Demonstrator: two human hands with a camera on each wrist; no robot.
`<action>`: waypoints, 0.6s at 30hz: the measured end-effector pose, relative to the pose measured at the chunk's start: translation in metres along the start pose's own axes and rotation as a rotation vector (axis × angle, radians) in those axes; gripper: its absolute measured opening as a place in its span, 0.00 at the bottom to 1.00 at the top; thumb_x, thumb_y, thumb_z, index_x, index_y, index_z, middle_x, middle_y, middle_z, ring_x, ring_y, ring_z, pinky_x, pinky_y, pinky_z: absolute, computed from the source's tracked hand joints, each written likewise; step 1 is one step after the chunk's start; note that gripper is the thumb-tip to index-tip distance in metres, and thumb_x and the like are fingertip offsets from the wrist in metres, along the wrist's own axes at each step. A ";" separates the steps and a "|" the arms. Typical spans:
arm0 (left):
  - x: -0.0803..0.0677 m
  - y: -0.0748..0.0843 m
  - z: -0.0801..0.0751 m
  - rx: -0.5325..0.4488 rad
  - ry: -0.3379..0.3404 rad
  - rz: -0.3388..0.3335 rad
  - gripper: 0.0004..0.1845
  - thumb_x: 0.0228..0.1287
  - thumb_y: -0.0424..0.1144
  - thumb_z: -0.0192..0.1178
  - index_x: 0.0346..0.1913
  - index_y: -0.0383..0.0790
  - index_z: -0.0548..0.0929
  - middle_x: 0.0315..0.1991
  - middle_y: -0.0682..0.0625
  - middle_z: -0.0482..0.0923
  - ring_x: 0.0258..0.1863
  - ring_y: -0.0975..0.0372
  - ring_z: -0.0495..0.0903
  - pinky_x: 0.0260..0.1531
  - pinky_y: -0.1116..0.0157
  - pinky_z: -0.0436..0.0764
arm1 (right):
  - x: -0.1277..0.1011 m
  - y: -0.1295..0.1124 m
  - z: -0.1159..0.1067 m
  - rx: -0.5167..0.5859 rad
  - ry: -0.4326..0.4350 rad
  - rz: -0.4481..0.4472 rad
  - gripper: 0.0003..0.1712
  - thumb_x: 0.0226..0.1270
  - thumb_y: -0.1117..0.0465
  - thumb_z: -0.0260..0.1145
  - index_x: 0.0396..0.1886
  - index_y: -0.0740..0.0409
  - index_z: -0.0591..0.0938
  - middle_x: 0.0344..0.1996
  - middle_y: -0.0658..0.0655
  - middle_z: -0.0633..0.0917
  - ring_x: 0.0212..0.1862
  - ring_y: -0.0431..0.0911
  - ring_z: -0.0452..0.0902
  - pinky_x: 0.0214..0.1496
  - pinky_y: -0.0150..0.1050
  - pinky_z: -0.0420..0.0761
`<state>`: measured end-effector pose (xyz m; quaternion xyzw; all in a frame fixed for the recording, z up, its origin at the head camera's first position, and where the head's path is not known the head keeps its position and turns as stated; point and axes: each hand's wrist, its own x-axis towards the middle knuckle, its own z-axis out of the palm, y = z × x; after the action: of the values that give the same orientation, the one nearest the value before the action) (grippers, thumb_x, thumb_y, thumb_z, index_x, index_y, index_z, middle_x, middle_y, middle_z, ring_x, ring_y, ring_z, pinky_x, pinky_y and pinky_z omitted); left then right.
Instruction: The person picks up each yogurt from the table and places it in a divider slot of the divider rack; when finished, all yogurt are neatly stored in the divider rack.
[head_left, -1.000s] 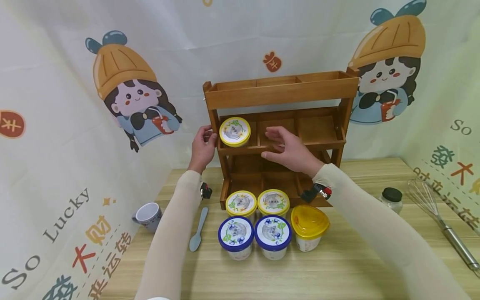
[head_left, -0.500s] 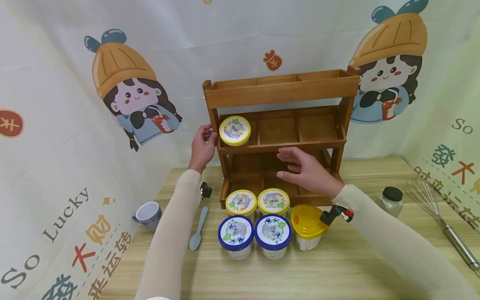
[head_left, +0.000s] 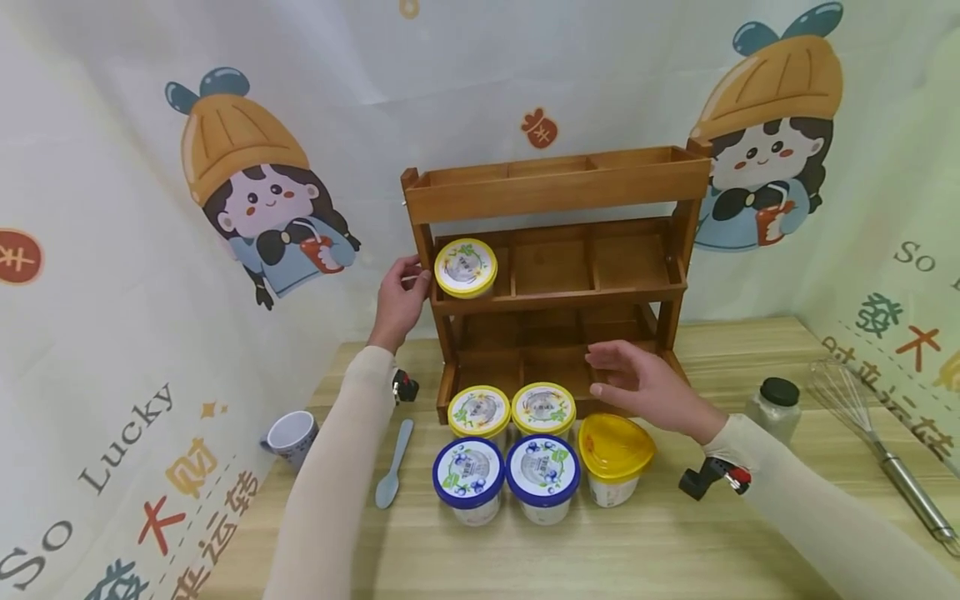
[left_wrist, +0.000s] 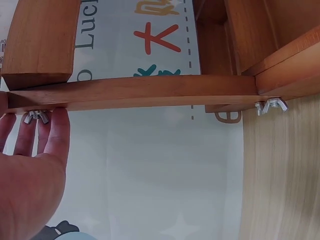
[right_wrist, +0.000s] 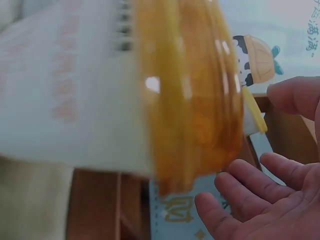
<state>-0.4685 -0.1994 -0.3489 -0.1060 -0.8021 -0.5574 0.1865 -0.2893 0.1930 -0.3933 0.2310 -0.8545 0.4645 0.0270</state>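
Note:
My left hand [head_left: 399, 307] holds the left upright of a brown wooden shelf rack [head_left: 558, 183]; in the left wrist view its fingertips [left_wrist: 60, 130] lie against the post beside a wing nut [left_wrist: 37, 116]. A yellow-lidded tub [head_left: 465, 268] sits in the left compartment of the middle tier. My right hand [head_left: 651, 387], fingers spread and holding nothing, hovers above and right of a cup with a domed yellow lid [head_left: 615, 450]. That cup fills much of the right wrist view. Two yellow-lidded tubs [head_left: 543, 407] stand behind two blue-lidded tubs [head_left: 543, 471] before the rack.
A mug [head_left: 292, 437] and a grey-blue spoon [head_left: 393, 467] lie to the left on the wooden table [head_left: 510, 571]. On the right are a black-capped jar [head_left: 776, 408] and a whisk [head_left: 885, 454]. Printed cloth [head_left: 465, 75] hangs behind the rack.
My right hand has moved down and to the right, from in front of the middle tier to near the domed-lid cup. The left hand stays at the upright.

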 end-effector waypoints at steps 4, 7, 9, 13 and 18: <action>0.000 0.000 -0.004 -0.013 -0.004 -0.005 0.25 0.80 0.46 0.59 0.73 0.41 0.75 0.64 0.40 0.77 0.64 0.48 0.79 0.64 0.49 0.83 | -0.014 0.011 -0.002 0.018 -0.006 0.012 0.30 0.77 0.54 0.69 0.73 0.59 0.74 0.70 0.65 0.79 0.71 0.65 0.76 0.66 0.54 0.84; 0.001 0.005 -0.004 -0.008 -0.004 -0.017 0.27 0.79 0.48 0.60 0.73 0.41 0.74 0.65 0.39 0.77 0.65 0.48 0.79 0.66 0.49 0.82 | -0.025 0.019 -0.002 0.041 -0.026 0.041 0.31 0.77 0.52 0.69 0.73 0.57 0.73 0.71 0.65 0.79 0.71 0.66 0.75 0.65 0.50 0.86; 0.003 0.008 -0.004 -0.005 0.000 -0.024 0.27 0.79 0.48 0.61 0.73 0.40 0.75 0.65 0.39 0.78 0.65 0.48 0.78 0.67 0.49 0.81 | -0.032 0.024 -0.001 0.059 -0.045 0.056 0.32 0.77 0.52 0.69 0.74 0.57 0.73 0.71 0.66 0.78 0.71 0.67 0.75 0.65 0.49 0.86; 0.004 0.011 -0.003 0.001 0.011 -0.030 0.26 0.78 0.48 0.61 0.72 0.39 0.76 0.66 0.39 0.79 0.65 0.48 0.78 0.68 0.50 0.80 | -0.045 0.033 0.001 0.120 -0.091 0.039 0.34 0.76 0.55 0.69 0.75 0.62 0.70 0.72 0.68 0.77 0.71 0.68 0.74 0.66 0.52 0.85; 0.001 0.007 -0.005 -0.007 -0.002 -0.070 0.27 0.79 0.48 0.61 0.73 0.40 0.75 0.68 0.40 0.78 0.67 0.49 0.78 0.68 0.51 0.81 | -0.059 0.044 0.006 0.206 -0.181 0.026 0.44 0.70 0.58 0.75 0.78 0.69 0.65 0.74 0.73 0.73 0.71 0.56 0.76 0.67 0.45 0.85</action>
<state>-0.4657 -0.2019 -0.3410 -0.0789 -0.8035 -0.5663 0.1658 -0.2542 0.2299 -0.4465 0.2626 -0.8042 0.5272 -0.0799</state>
